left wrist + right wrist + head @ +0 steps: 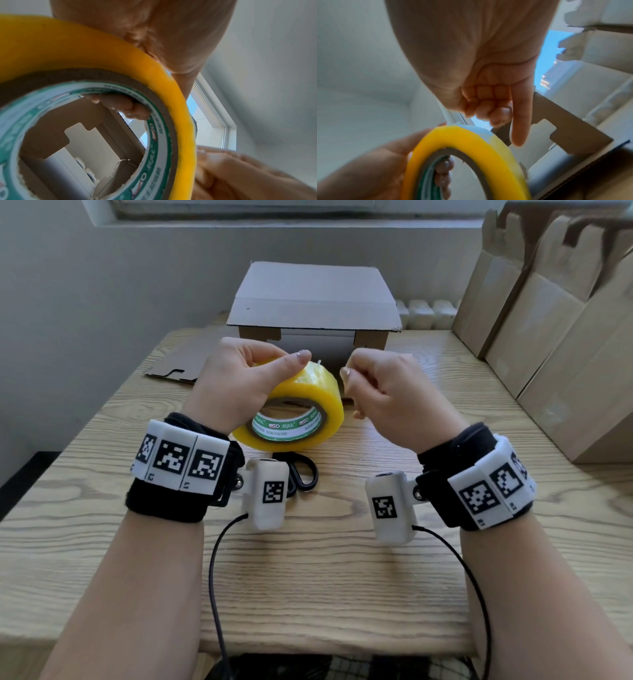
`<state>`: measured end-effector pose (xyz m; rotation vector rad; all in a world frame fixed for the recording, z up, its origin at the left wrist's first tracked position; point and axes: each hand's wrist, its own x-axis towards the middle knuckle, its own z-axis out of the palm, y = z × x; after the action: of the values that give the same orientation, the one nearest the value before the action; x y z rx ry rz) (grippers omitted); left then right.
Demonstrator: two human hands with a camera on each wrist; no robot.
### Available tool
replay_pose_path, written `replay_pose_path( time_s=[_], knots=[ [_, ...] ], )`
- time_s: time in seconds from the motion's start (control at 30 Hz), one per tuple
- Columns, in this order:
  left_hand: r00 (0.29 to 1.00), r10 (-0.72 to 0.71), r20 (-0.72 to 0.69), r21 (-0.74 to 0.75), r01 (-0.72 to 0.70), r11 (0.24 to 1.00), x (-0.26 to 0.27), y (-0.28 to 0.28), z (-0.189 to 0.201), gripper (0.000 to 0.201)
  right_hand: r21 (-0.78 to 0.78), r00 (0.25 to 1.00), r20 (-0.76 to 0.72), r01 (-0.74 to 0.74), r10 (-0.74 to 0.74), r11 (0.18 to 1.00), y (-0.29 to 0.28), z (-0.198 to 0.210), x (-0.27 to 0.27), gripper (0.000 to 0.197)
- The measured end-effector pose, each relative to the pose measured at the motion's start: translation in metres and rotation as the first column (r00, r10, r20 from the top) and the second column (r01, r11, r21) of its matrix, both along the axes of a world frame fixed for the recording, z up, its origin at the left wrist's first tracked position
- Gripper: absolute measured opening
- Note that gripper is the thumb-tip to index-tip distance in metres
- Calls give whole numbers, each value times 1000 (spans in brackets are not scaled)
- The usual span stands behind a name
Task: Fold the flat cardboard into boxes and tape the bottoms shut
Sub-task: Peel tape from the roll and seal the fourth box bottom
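box (313, 302) sits upside down top centre of head view, flaps folded, untaped; thin corrugated, light and will slide, so brace a wall when taping. tape roll (301, 409) mid-frame: stiff core, slick film. left hand (236, 385) has fingers hooked through the core, thumb on top. right hand (387, 392) curled, fingertips pinched beside the roll, likely on the film end; can't confirm

L hand (236, 378) fingers curled, gripping; R hand (387, 392) raised alongside, fingers curled, little finger extended.
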<state>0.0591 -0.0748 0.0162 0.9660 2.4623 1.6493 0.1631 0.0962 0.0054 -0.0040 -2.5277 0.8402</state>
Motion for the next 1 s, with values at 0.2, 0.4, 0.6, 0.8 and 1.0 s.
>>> replay_pose_path(
  time_s=[0.2,0.4,0.6,0.8,1.0],
  knots=[
    [1000,-9,23,31,8,999,0,3,-3,18,87,999,-11,-46,47,995,-8,-1,0,30],
    [999,-20,30,43,19,999,1,5,-4,19,158,998,-38,-42,49,987,-10,-3,-2,22],
    [999,-35,13,20,35,999,3,4,-2,16,292,999,-3,-35,38,956,-12,-1,1,19],
    [997,-58,50,54,55,997,5,3,1,13,183,994,-84,-60,76,981,-15,-1,-2,21],
    [994,-51,100,62,44,997,4,4,1,19,14,997,-62,-54,55,998,-7,-1,-3,22]
  ],
)
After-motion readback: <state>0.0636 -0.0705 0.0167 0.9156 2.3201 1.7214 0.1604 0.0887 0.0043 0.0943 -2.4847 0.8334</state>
